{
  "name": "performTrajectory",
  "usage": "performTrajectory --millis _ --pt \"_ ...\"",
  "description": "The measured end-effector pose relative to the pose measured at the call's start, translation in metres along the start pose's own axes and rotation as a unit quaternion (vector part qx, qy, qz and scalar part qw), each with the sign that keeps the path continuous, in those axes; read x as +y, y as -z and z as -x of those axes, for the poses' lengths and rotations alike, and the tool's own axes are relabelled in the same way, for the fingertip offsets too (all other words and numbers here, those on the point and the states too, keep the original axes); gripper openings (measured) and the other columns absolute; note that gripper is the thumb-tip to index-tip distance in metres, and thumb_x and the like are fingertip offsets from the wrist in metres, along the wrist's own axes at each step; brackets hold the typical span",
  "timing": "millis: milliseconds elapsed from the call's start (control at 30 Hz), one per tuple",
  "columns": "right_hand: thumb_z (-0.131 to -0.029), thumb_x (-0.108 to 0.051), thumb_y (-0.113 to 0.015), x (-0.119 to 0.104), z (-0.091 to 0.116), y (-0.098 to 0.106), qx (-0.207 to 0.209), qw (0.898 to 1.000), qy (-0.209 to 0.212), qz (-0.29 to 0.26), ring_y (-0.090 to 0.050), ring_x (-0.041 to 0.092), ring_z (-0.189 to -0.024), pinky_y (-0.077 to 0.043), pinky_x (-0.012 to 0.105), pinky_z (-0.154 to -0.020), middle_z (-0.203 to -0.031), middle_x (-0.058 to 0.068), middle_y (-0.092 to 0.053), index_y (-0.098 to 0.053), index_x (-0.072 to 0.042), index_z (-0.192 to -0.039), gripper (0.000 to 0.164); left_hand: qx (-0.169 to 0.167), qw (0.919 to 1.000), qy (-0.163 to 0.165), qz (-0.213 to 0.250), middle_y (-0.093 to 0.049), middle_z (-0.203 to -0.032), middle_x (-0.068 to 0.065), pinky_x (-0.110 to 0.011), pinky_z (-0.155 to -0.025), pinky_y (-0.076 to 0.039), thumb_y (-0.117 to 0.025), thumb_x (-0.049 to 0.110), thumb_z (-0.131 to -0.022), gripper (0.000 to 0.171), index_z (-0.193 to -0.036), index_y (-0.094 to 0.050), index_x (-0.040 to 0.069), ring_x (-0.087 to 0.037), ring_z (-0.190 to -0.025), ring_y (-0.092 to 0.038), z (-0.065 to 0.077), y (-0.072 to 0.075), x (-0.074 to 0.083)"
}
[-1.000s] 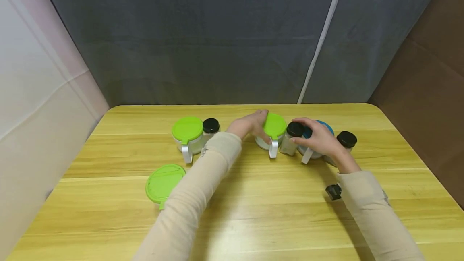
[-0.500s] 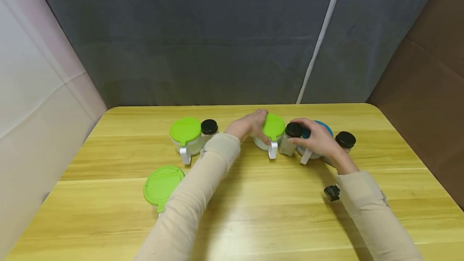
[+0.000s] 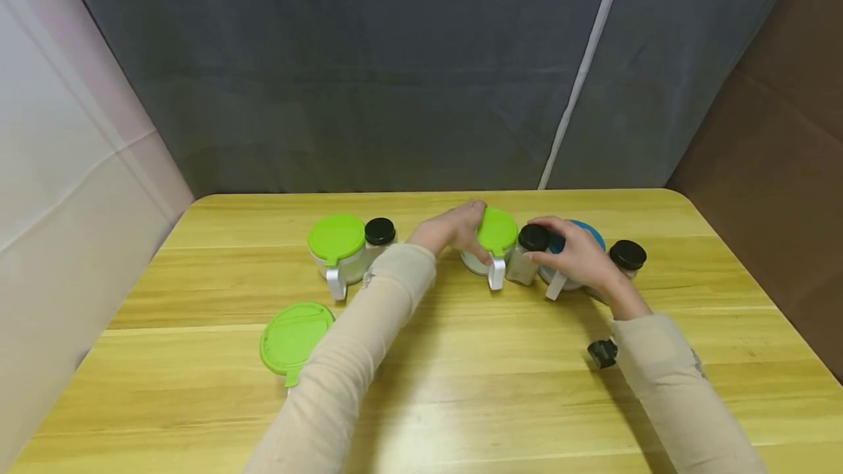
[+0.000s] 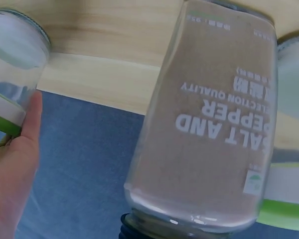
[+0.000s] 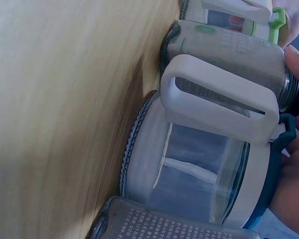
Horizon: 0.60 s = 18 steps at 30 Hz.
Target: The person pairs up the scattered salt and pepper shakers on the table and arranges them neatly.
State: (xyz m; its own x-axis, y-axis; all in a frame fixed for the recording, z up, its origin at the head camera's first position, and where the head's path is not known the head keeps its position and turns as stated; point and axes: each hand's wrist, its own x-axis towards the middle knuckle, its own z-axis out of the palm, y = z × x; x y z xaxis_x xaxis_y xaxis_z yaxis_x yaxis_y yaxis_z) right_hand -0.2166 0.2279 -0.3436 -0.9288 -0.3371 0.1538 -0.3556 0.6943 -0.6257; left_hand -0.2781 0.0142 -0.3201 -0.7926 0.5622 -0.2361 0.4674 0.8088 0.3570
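Observation:
My left hand point(image 3: 454, 231) grips the side of a green-lidded seasoning jar point(image 3: 498, 229) with a white handle, thumb at the front and fingers behind. In the left wrist view, a finger lies along that glass jar point(image 4: 15, 55). To its right, my right hand point(image 3: 579, 254) pinches a black-capped seasoning bottle point(image 3: 522, 268) near its cap, reaching over a blue-lidded jar point(image 3: 593, 231). The right wrist view has this bottle point(image 5: 229, 55) standing upright on the table, filled with greyish powder, between the two handled jars.
Another black-capped bottle point(image 3: 628, 254) stands beyond the blue-lidded jar. At left are a green-lidded jar point(image 3: 337, 238) and a bottle printed "salt and pepper" point(image 4: 209, 114). One more green-lidded jar point(image 3: 296, 342) sits nearer, partly behind the left sleeve. A grey curtain point(image 3: 369, 72) backs the table.
Both hands keep their places on the jar and the bottle. The whole view has shifted very slightly with the head; nothing on the table has visibly moved.

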Motion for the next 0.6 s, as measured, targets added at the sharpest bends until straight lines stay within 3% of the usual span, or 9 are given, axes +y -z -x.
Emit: performTrajectory --millis 333,600 --pt "-0.075 -0.039 -0.067 -0.0006 0.0028 -0.0018 0.007 1.000 0.000 -0.004 -0.042 0.030 -0.111 -0.036 0.047 -0.087 -0.125 0.012 -0.046 -0.047 -0.010 -0.126 0.062 0.006 0.9998 -0.013 0.016 -0.045 -0.114 -0.006 -0.026 -0.091 -0.034 -0.079 0.038 -0.061 0.089 -0.128 -0.032 0.002 -0.016 -0.104 -0.043 0.0019 -0.0012 -0.0036" --pt "-0.073 -0.041 -0.069 0.0019 0.0008 -0.0011 0.020 1.000 0.000 -0.017 -0.043 0.029 -0.111 -0.037 0.045 -0.087 -0.123 0.011 -0.049 -0.050 -0.011 -0.124 0.061 0.028 0.9986 -0.043 0.012 -0.045 -0.105 -0.006 -0.026 -0.083 -0.038 -0.078 0.038 -0.062 0.085 -0.124 -0.034 0.000 -0.016 -0.094 -0.045 0.0035 0.0040 -0.0049"
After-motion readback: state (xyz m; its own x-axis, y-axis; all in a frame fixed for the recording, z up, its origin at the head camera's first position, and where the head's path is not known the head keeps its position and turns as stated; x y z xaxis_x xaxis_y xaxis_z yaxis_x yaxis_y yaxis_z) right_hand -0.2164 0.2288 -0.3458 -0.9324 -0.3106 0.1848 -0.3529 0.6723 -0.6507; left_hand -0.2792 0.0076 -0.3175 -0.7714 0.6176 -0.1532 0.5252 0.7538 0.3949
